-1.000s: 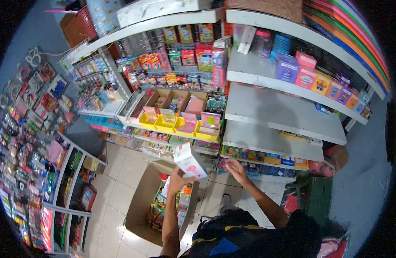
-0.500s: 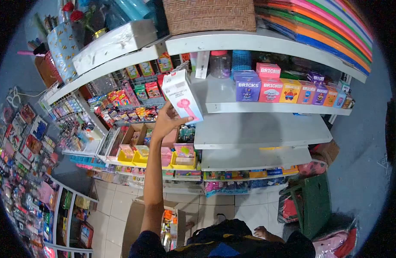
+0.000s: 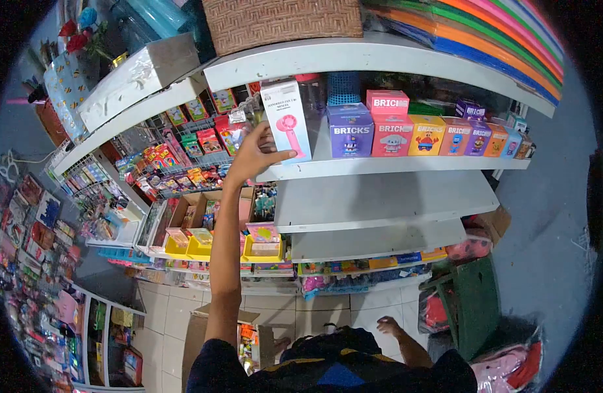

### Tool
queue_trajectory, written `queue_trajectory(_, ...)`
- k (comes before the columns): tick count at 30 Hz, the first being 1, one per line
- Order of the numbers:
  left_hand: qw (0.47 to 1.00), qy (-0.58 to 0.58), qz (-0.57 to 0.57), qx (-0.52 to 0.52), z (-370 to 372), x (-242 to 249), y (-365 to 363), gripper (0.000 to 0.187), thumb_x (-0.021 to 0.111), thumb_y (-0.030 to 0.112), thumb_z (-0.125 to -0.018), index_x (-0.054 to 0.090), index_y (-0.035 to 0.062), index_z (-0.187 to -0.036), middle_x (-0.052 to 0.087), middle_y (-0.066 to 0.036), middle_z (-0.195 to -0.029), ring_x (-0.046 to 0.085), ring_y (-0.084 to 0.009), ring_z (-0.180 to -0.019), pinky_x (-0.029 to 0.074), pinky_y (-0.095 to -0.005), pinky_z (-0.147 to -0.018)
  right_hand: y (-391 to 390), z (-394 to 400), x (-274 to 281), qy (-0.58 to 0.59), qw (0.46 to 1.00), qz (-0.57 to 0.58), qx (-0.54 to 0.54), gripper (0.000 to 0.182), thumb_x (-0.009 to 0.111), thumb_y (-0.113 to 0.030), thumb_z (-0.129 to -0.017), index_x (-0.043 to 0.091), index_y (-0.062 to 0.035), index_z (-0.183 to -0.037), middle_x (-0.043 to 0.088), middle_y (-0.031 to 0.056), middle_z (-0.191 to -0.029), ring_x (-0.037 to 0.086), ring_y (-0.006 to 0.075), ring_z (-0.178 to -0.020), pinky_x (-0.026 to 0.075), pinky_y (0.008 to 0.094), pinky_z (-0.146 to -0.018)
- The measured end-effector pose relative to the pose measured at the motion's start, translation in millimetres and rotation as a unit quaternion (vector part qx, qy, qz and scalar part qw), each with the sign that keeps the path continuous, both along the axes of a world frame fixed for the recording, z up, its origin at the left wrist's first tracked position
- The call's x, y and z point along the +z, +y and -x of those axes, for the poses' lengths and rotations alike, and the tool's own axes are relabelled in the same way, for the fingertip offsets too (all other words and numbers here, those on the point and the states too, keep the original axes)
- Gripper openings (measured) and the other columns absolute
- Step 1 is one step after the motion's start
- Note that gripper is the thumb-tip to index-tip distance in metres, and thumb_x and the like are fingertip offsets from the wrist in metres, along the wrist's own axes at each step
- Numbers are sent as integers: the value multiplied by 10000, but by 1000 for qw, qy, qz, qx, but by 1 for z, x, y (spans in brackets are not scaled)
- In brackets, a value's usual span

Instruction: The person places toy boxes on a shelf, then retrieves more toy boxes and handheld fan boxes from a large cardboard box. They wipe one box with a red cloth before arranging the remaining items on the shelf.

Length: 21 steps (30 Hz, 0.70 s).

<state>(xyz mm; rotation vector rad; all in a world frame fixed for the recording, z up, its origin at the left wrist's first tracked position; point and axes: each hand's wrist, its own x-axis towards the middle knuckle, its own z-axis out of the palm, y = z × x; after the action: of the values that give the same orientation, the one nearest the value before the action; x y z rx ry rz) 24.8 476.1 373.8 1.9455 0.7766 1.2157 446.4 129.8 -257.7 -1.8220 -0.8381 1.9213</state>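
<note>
My left hand (image 3: 254, 158) grips a white handheld fan box (image 3: 288, 111) by its lower left side, thumb across the front. A pink fan is printed on it. The box stands nearly upright at the left end of the upper white shelf (image 3: 380, 165), its base overlapping the front edge in this view. To its right is a purple BRICKS box (image 3: 351, 134), with pink, yellow and smaller brick boxes further along. Down by my body, my right hand (image 3: 389, 326) hangs over the floor, holding nothing, its fingers loosely bent and apart.
Overhead, a woven basket (image 3: 282, 23) and coloured sheets (image 3: 485, 46) rest on the top shelf. Small packets hang on a rack at left above yellow bins (image 3: 200, 247). An open carton (image 3: 196, 334) and a green stool (image 3: 475, 301) are on the floor.
My left hand has brought the fan box to the shelf end and turned it more upright. The view has shifted right. My right hand has risen slightly.
</note>
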Motion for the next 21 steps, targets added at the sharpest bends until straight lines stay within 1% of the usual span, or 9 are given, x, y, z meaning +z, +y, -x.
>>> queue_trajectory(3,998,54,6,-13,-4,2,2,773,858,156,-658,436,-18,-1282,604,-131,-1147,600,-175,-1027,480,-320,-911,15,-12,0,135,988,-34,-59,281,667,-334,-832,635,-140,-1032,694,86,-904,654,218,-760,490,407,-643)
queue_trajectory(6,992,124,-33,-3,-9,6,2,849,871,197,-637,410,-24,-1315,566,-154,-1219,558,-209,-1114,439,-330,-967,16,-3,6,77,994,12,-76,268,675,-342,-826,641,-148,-1007,692,88,-905,651,228,-751,488,410,-667)
queue_trajectory(9,987,146,-63,10,-11,2,6,931,878,242,-618,375,-39,-1349,519,-175,-1288,503,-240,-1193,395,-339,-1014,7,13,-3,-38,998,55,-16,268,630,-311,-847,620,-151,-1062,695,75,-919,649,238,-793,492,420,-703)
queue_trajectory(10,987,145,-67,11,-11,-2,8,956,880,257,-613,363,-45,-1358,504,-182,-1308,484,-249,-1216,382,-342,-1026,0,15,-19,1,999,43,10,287,625,-320,-847,608,-163,-1087,694,83,-939,645,254,-832,493,451,-735)
queue_trajectory(12,987,148,-65,12,-15,4,3,995,882,272,-602,344,-58,-1372,492,-198,-1320,484,-259,-1218,366,-342,-1037,-9,17,-23,90,984,146,-56,268,626,-336,-850,619,-171,-1061,690,96,-947,642,277,-851,493,482,-752)
queue_trajectory(14,983,160,-82,25,-13,-1,5,995,881,280,-600,349,-60,-1368,509,-201,-1302,498,-261,-1204,378,-341,-1026,-24,40,-21,-17,991,132,6,234,613,-331,-854,636,-173,-1026,687,91,-937,640,281,-853,487,490,-753)
queue_trajectory(15,985,157,-69,21,-13,-4,7,991,881,282,-597,354,-61,-1363,517,-203,-1292,507,-261,-1193,384,-341,-1020,-30,44,-14,-17,989,146,22,211,594,-338,-852,647,-182,-983,680,68,-889,636,271,-821,484,478,-750)
queue_trajectory(16,987,153,-56,16,-13,-5,10,986,881,284,-595,360,-61,-1358,526,-206,-1282,516,-262,-1183,390,-341,-1015,-35,47,-6,13,984,177,10,318,653,-417,-831,645,-153,-1009,677,69,-985,612,262,-937,451,476,-855)
queue_trajectory(21,989,134,-65,10,-19,2,2,957,884,322,-580,403,-51,-1318,583,-228,-1198,575,-283,-1107,432,-358,-978,-45,61,18,14,984,179,18,251,596,-335,-875,636,-181,-1070,660,64,-980,621,246,-938,472,432,-831)
